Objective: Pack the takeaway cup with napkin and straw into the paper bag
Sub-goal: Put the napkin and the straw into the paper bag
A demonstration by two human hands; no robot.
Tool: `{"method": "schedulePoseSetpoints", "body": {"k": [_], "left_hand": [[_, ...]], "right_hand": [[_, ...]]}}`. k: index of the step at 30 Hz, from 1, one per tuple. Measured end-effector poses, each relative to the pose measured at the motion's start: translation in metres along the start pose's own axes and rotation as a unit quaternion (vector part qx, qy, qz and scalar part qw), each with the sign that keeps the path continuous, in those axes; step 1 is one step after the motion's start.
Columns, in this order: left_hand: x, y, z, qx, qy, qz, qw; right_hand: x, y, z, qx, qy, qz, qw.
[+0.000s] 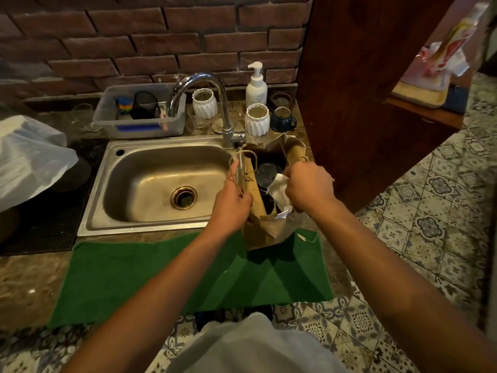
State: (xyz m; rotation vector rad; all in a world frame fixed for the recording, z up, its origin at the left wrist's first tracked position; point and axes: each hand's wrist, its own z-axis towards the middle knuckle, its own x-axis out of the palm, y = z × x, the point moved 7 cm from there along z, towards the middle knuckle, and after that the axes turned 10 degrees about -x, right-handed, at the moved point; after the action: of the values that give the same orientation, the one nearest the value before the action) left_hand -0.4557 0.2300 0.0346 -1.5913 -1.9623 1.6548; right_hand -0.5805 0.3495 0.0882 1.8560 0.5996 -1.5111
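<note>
Here, a brown paper bag (pixel 271 224) is seen standing open on a green cloth (pixel 166 275), at three o'clock from the steel sink (pixel 161 181). Its near-side edge and twine handle are pinched in the closed fingers of the left hand (pixel 232 203). A white napkin (pixel 279 192) is gripped by the closed right hand (pixel 309 187) over the bag's mouth. Inside the bag, the dark-lidded takeaway cup (pixel 266 172) is visible at eleven o'clock from the napkin. A thin pale straw (pixel 239 162) seems to be held upright with the handle, though this cannot be told for certain.

matt brown paper bag (pixel 269 227), shiny steel sink (pixel 139 168), fuzzy green cloth (pixel 161 273)
</note>
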Motion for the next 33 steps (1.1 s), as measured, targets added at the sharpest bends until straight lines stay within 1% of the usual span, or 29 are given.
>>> {"method": "schedulePoseSetpoints", "body": {"k": [3, 6, 8, 9, 11, 13, 15, 20, 25, 28, 31, 33], "left_hand": [[-0.001, 0.003, -0.002, -0.003, 0.006, 0.005, 1.000], [-0.008, 0.008, -0.001, 0.002, 0.002, 0.019, 1.000], [-0.010, 0.009, -0.002, -0.001, 0.005, 0.021, 1.000], [-0.010, 0.010, -0.003, -0.005, 0.010, 0.020, 1.000], [-0.009, 0.011, -0.003, -0.011, 0.016, 0.014, 1.000], [-0.007, 0.011, -0.001, -0.015, 0.020, 0.015, 1.000], [-0.006, 0.010, 0.000, -0.012, 0.020, 0.014, 1.000], [-0.009, 0.013, 0.000, -0.017, 0.010, 0.033, 0.999], [-0.009, 0.012, 0.000, -0.018, 0.009, 0.037, 0.999], [-0.011, 0.012, 0.000, -0.014, 0.006, 0.040, 0.999], [-0.014, 0.016, 0.001, -0.021, 0.005, 0.040, 0.999], [-0.015, 0.018, 0.001, -0.024, 0.013, 0.038, 0.999]], "right_hand": [[-0.001, 0.005, 0.004, 0.002, 0.004, -0.041, 0.999], [-0.002, 0.001, 0.008, 0.017, -0.015, -0.032, 0.999], [0.000, 0.001, 0.012, 0.010, -0.016, -0.014, 1.000], [0.002, 0.003, 0.014, -0.001, -0.004, -0.006, 1.000], [0.011, 0.011, 0.019, -0.044, 0.046, -0.004, 0.998], [0.021, 0.021, 0.024, -0.099, 0.102, -0.017, 0.990], [0.027, 0.027, 0.027, -0.125, 0.140, -0.017, 0.982], [0.035, 0.031, 0.028, -0.158, 0.185, -0.051, 0.969], [0.032, 0.033, 0.028, -0.167, 0.160, -0.081, 0.970], [0.027, 0.036, 0.025, -0.189, 0.137, -0.085, 0.969], [0.022, 0.037, 0.020, -0.217, 0.118, -0.078, 0.966], [0.015, 0.034, 0.018, -0.231, 0.093, -0.041, 0.968]]}}
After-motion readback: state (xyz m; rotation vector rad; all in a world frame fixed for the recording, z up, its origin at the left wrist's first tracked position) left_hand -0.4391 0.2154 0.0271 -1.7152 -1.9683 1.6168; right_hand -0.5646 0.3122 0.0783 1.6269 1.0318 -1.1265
